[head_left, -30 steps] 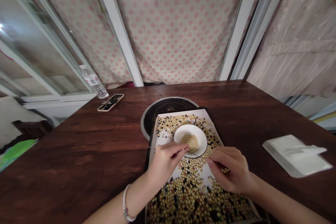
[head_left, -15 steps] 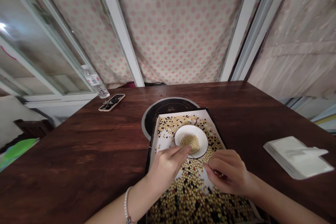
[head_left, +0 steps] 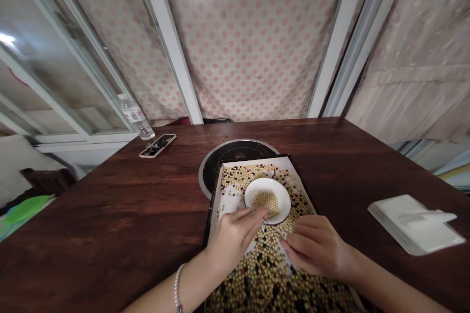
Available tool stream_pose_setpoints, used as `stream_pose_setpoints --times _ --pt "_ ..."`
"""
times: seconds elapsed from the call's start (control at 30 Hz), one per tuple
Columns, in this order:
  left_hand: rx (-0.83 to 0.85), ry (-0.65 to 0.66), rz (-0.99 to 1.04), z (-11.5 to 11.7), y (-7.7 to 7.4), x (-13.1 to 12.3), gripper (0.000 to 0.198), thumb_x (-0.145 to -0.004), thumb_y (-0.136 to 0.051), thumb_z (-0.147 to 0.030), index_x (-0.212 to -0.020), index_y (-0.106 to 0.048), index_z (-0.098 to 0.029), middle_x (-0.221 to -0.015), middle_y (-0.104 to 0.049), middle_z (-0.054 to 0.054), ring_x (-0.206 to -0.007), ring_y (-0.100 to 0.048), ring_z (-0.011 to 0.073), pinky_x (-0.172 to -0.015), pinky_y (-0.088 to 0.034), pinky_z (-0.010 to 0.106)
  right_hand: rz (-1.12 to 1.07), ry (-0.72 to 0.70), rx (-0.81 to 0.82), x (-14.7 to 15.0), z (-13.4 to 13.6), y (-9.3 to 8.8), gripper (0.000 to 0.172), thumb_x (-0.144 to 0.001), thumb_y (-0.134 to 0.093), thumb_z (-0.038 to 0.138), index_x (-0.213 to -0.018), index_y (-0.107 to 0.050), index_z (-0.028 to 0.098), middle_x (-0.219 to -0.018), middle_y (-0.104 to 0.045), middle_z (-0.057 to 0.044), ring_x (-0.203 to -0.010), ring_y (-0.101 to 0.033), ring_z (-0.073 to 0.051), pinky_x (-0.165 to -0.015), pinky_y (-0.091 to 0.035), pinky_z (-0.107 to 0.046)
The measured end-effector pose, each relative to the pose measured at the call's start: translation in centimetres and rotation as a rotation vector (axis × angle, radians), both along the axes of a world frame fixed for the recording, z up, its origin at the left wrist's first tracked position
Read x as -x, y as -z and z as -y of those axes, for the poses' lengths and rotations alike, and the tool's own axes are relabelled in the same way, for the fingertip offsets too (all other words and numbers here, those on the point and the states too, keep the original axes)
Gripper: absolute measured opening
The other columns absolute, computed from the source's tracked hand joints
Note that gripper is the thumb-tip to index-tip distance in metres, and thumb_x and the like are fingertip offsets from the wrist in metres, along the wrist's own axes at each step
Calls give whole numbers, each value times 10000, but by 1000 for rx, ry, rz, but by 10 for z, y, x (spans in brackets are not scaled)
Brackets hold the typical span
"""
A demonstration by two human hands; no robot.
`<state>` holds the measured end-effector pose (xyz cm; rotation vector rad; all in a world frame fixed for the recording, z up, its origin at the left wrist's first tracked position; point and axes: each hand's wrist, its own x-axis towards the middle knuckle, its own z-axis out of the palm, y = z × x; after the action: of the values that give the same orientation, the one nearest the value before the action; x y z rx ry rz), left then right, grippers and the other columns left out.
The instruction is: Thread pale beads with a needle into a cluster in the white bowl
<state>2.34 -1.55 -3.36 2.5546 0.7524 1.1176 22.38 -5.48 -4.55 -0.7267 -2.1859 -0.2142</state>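
Observation:
Both my hands work low over a box lid (head_left: 216,220) filled with loose beads (head_left: 253,279), mostly cream with some black and a few coloured ones. A thin, dark, needle-like wire (head_left: 273,228) runs between my fingertips. My right hand (head_left: 316,247) is closed round its near end. My left hand (head_left: 238,232), wearing a pearl bracelet (head_left: 176,286), pinches at the far end, by the front rim of a white bowl (head_left: 285,195). Cream beads (head_left: 265,200) lie in that bowl. Whether a bead sits between my left fingertips cannot be made out.
Behind the lid, a round black hotplate (head_left: 213,166) is set into the dark wooden table (head_left: 147,230). A phone (head_left: 157,145) and a water bottle (head_left: 135,117) are at the back left. A tissue pack (head_left: 414,225) lies on the right.
The view has tilted up slightly. My right fingertips have shifted a little down and left, and the wire between my hands slants more steeply. My left hand stays at the bowl's rim.

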Motion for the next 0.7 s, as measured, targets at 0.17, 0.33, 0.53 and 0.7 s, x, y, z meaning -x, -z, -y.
stream_pose_setpoints --times 0.17,0.33,0.53,0.7 --pt "-18 16 -36 -1 3 1 242 -893 -458 -163 -1060 -632 -143 -781 -679 70 -597 -635 131 -528 -543 226 26 7 25 2 -3 1 279 -845 -545 187 -567 -532 171 -470 -470 35 -433 -383 -89 -444 -288 -252" --pt "117 34 58 -2 -6 -3 208 -879 -491 -173 -989 -667 -153 -677 -665 33 -492 -602 102 -518 -515 221 -90 -81 311 -4 -15 -3 216 -816 -595 387 -758 -623 181 -558 -568 29 -491 -495 -87 -483 -361 -212" --pt "419 -27 426 14 -73 -4 138 -817 -580 -172 -824 -717 -161 -565 -656 4 -450 -580 85 -486 -504 190 -369 25 553 3 18 -49 127 -809 -576 301 -752 -609 192 -578 -537 30 -500 -452 -86 -484 -366 -206" --pt "487 183 947 37 -158 -9 63 -752 -667 -176 -719 -706 -139 -627 -631 -6 -383 -457 -21 -383 -394 44 -1001 -143 842 84 87 -31 282 -884 -443 403 -742 -567 195 -677 -590 -22 -578 -554 -127 -480 -427 -222"
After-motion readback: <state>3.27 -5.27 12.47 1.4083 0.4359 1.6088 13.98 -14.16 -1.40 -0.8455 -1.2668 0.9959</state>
